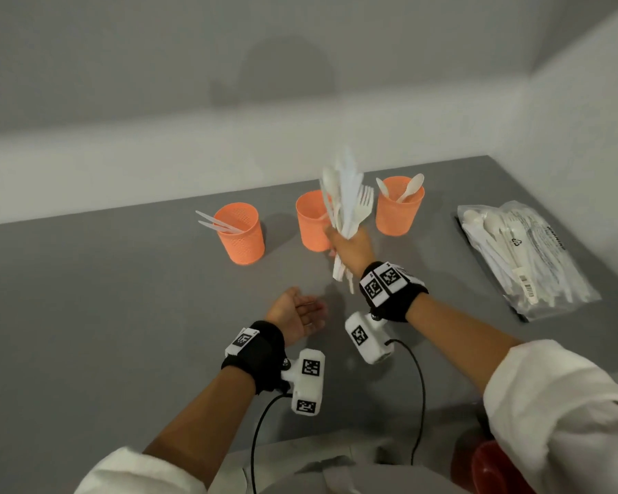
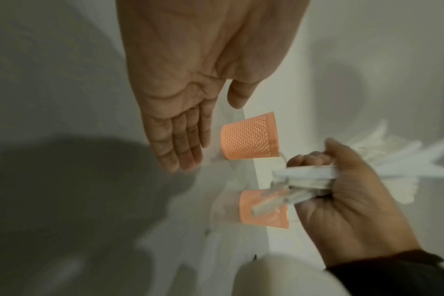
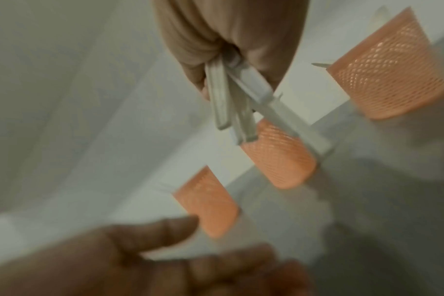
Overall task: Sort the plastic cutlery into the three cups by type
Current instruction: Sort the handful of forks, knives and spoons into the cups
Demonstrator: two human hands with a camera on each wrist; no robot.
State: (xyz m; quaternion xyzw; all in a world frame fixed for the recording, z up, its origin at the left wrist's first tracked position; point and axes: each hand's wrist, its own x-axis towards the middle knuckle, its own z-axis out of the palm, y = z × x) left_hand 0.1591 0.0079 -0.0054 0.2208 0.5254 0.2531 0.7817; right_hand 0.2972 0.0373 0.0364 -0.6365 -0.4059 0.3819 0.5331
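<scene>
Cutlery fills my right hand (image 1: 350, 246): a mixed bundle of white plastic forks, spoons and knives (image 1: 346, 197), fingers wrapped tight round the handles, heads fanned upward above the middle orange mesh cup (image 1: 313, 222). My left hand (image 1: 297, 313) hovers low over the grey table (image 1: 104, 315), palm up, fingers relaxed and holding nothing.

Sorting has started, I judge: the left orange mesh cup (image 1: 241, 233) holds a couple of knives, the right orange mesh cup (image 1: 400, 206) two spoons; what sits in the middle one I cannot tell, since the bundle hides it.

To do this well I should keep the fist firm but let the fan stay loose, then bring my free hand up to pinch one piece by its head, check its type, and draw it straight out so neighbours don't slide. Forks probably belong in the middle cup. The clear plastic bag of spare cutlery (image 1: 525, 258) lies well to the right.
</scene>
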